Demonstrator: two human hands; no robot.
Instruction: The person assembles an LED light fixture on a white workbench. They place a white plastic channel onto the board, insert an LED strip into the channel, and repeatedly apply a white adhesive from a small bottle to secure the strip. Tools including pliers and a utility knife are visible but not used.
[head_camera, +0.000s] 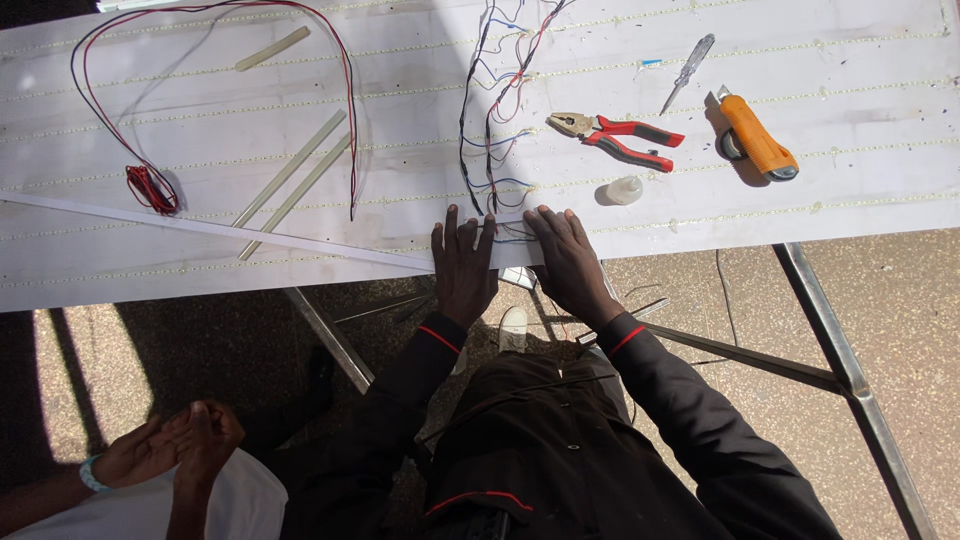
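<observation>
Pressing flat on the near edge of the white board (800, 200), both hands lie open with fingers spread and grip nothing: the left hand (463, 268) and the right hand (568, 262) flank the lower end of a bundle of thin wires (495, 130) that runs from the far edge down to them. By my judgement the step in hand is settling those wire ends against the board; the next move calls for pinching single strands. Counted from the head view: one pair of red-handled pliers (615, 135), one screwdriver (688, 72), one orange utility knife (757, 140), one small white cap (624, 189), three pale sticks, one red-and-black cable loop (150, 185). Another person's clasped hands (175, 445) wait beyond the near left corner.
</observation>
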